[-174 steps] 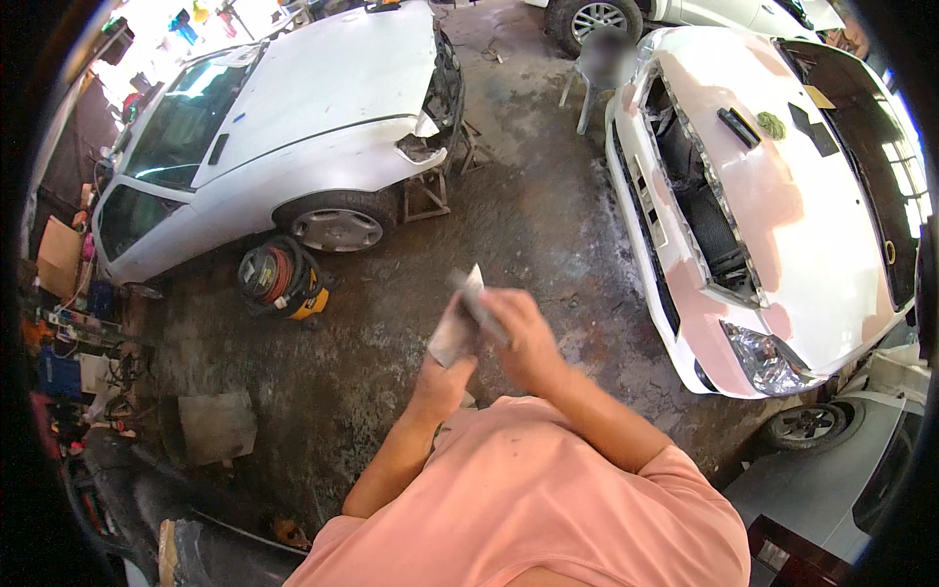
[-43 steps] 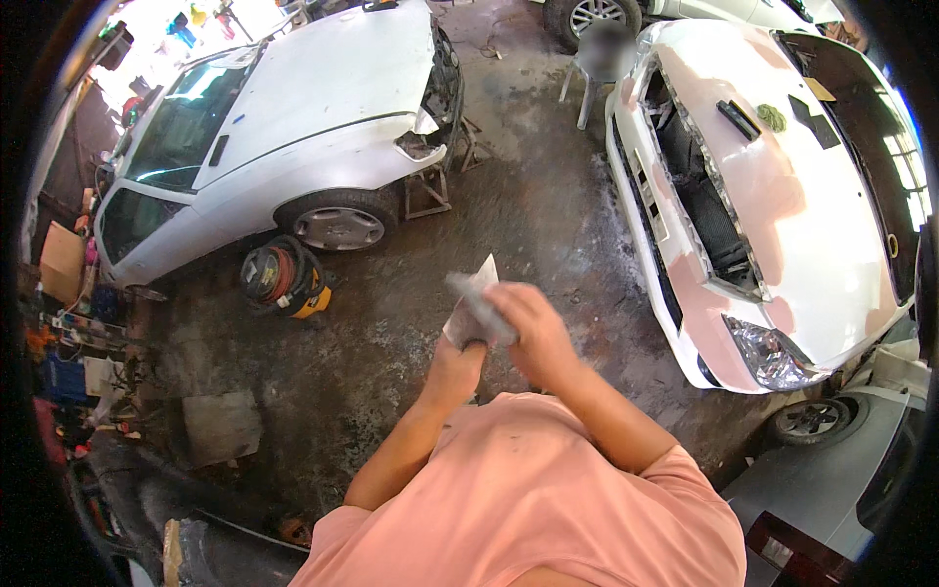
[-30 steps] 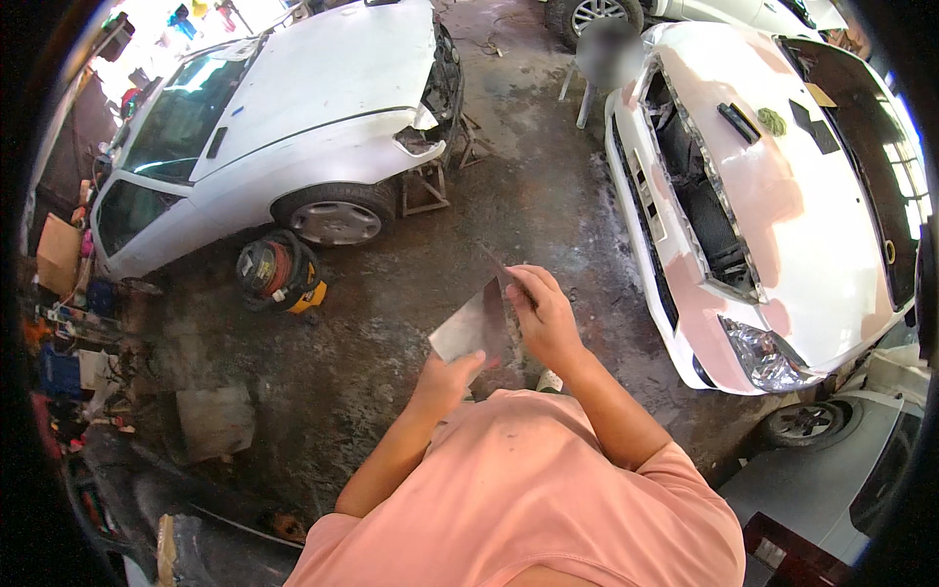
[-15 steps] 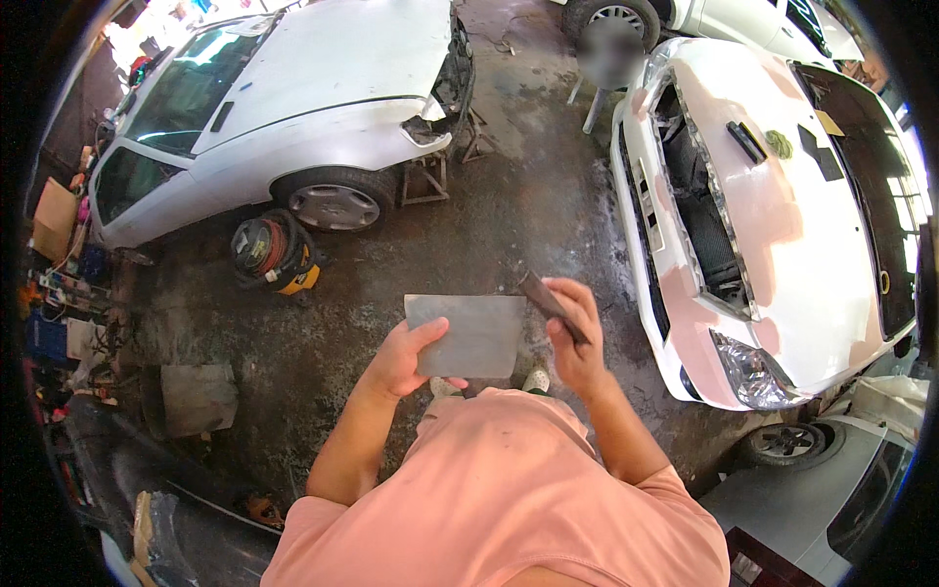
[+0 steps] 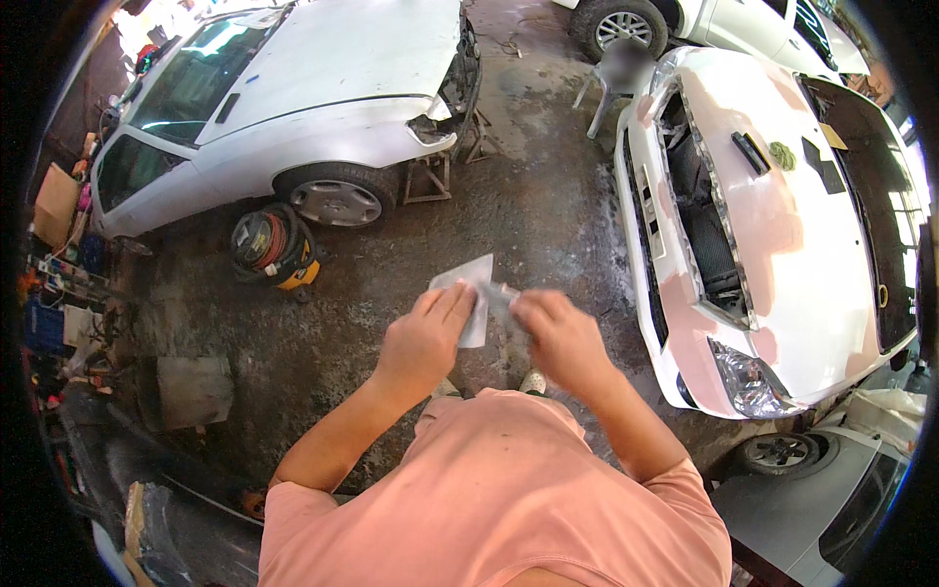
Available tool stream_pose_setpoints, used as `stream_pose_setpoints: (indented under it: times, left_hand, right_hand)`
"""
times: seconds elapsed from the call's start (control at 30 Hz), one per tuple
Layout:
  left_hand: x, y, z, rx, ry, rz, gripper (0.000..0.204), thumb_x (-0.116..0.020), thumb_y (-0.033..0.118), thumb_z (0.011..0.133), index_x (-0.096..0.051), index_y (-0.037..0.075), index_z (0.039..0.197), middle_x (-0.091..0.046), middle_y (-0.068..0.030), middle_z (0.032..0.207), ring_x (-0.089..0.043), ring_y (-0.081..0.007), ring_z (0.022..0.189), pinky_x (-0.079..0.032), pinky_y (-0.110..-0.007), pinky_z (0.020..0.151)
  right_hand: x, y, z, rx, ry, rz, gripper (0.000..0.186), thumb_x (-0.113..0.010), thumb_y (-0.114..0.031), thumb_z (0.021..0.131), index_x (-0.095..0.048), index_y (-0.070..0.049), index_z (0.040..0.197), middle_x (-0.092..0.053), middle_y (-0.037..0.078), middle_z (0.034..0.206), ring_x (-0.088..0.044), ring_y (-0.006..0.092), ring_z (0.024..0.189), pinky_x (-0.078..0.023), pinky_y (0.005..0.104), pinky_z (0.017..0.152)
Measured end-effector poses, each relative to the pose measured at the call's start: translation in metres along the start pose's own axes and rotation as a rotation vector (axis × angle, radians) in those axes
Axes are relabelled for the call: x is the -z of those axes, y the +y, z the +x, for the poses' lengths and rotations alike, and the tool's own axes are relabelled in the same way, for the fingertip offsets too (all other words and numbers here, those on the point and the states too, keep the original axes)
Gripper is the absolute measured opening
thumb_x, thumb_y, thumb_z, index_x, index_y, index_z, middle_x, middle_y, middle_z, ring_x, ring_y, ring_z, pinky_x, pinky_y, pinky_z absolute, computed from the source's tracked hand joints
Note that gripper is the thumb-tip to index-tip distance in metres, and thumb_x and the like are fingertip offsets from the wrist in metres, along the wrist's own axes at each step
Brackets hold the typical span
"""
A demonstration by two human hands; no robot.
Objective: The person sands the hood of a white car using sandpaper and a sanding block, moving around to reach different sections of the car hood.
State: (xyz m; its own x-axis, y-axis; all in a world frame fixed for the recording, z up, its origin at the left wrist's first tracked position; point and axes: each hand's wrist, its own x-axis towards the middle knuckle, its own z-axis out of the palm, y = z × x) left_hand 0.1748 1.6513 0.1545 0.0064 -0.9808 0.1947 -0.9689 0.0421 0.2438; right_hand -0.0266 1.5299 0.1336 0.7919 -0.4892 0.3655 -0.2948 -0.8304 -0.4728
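My left hand (image 5: 421,338) grips a thin, flat grey plate (image 5: 479,308) in front of my body. The plate is tilted steeply, and my fingers lie over its upper left part. Close by on the right, my right hand (image 5: 559,333) is closed and smeared by motion. From its fingers a blurred greyish end of a flat rectangular tool (image 5: 502,292) reaches toward the plate's right side. Whether tool and plate touch, I cannot tell. Most of the tool is hidden by my right hand.
At upper left stands a white car (image 5: 333,59), with a black-and-yellow shop vacuum (image 5: 276,249) beside its wheel. A white car with pinkish patches (image 5: 782,245) is at right; a dark block (image 5: 750,153) and green coil (image 5: 782,155) lie on its hood. A grey car (image 5: 802,499) sits lower right.
My left hand has turned the plate from nearly flat to steeply tilted. My right hand has swung left and turned knuckles up, bringing the tool beside the plate.
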Motion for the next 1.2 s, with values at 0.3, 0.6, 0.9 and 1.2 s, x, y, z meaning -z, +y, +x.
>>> stream_pose_setpoints:
  times: [0.3, 0.6, 0.9, 1.2]
  left_hand:
    - [-0.030, 0.005, -0.017, 0.582, -0.022, -0.927, 0.040, -0.061, 0.020, 0.098, -0.058, -0.002, 0.131, -0.069, -0.0177, 0.117, -0.069, -0.0291, 0.102, -0.060, -0.035, 0.081]
    - [-0.014, 0.036, -0.007, 0.316, -0.039, -0.775, 0.035, -0.056, 0.020, 0.100, -0.059, 0.005, 0.132, -0.069, -0.0244, 0.099, -0.068, -0.0399, 0.091, -0.055, -0.046, 0.074]
    - [-0.044, 0.014, 0.000, 0.331, 0.109, -0.637, 0.031, -0.055, 0.019, 0.099, -0.060, 0.006, 0.127, -0.068, -0.0271, 0.095, -0.065, -0.0471, 0.089, -0.052, -0.052, 0.074]
    - [-0.043, -0.022, 0.003, 0.315, 0.116, -0.231, 0.035, -0.071, 0.002, 0.079, -0.069, 0.008, 0.113, -0.072, -0.0120, 0.114, -0.066, -0.0332, 0.107, -0.055, -0.043, 0.087]
  right_hand:
    - [-0.021, 0.057, 0.024, -0.754, 0.388, 0.779, 0.047, -0.072, -0.018, 0.092, -0.052, 0.003, 0.130, -0.065, 0.014, 0.119, -0.063, 0.0192, 0.102, -0.049, 0.0338, 0.091]
    - [-0.077, 0.065, 0.031, -0.850, 0.486, 0.938, 0.063, -0.056, -0.036, 0.103, -0.041, 0.010, 0.145, -0.054, 0.021, 0.139, -0.052, 0.0241, 0.127, -0.037, 0.0331, 0.110]
    - [-0.086, 0.022, -0.016, -0.920, 0.075, 1.019, 0.065, -0.059, -0.034, 0.101, -0.041, 0.009, 0.146, -0.054, 0.020, 0.141, -0.053, 0.0224, 0.126, -0.040, 0.0322, 0.107]
    - [-0.038, 0.049, -0.057, -0.933, 0.147, 1.133, 0.046, -0.066, -0.012, 0.093, -0.053, 0.007, 0.133, -0.065, 0.011, 0.120, -0.061, 0.0190, 0.112, -0.048, 0.0342, 0.096]
